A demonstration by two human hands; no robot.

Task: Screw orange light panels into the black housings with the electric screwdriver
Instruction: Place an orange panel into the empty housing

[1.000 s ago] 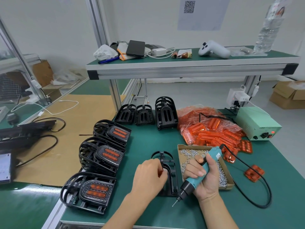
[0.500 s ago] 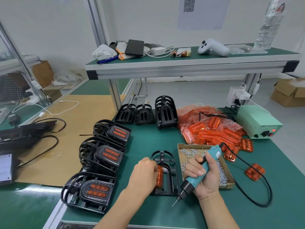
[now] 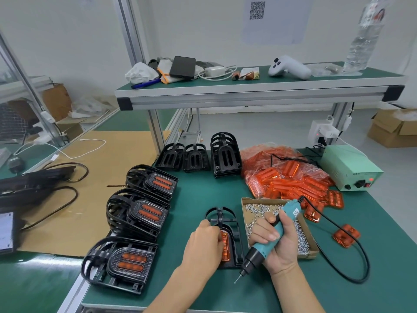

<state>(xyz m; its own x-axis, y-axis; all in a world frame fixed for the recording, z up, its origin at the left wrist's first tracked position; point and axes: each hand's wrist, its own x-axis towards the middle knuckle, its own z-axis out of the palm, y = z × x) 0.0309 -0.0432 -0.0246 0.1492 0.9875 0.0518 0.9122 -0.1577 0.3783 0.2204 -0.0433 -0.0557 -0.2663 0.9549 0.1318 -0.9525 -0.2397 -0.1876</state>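
A black housing (image 3: 234, 224) lies flat on the green mat in front of me. An orange light panel (image 3: 225, 246) sits in its left slot. My left hand (image 3: 204, 247) covers the panel's left side, fingers curled on it. My right hand (image 3: 277, 242) grips the teal electric screwdriver (image 3: 268, 242), bit pointing down-left just off the housing's near right corner. A cardboard tray of screws (image 3: 247, 201) stands right of the housing.
Three stacks of housings with orange panels (image 3: 140, 213) line the left edge. Empty housings (image 3: 225, 157) stand at the back. A bag and pile of orange panels (image 3: 291, 179), a loose panel (image 3: 346, 237), the green power unit (image 3: 349, 168) and the screwdriver cord (image 3: 361, 263) are on the right.
My left hand has brought an orange panel down into the housing's left slot and slid toward me over it. The screwdriver hand has barely moved.
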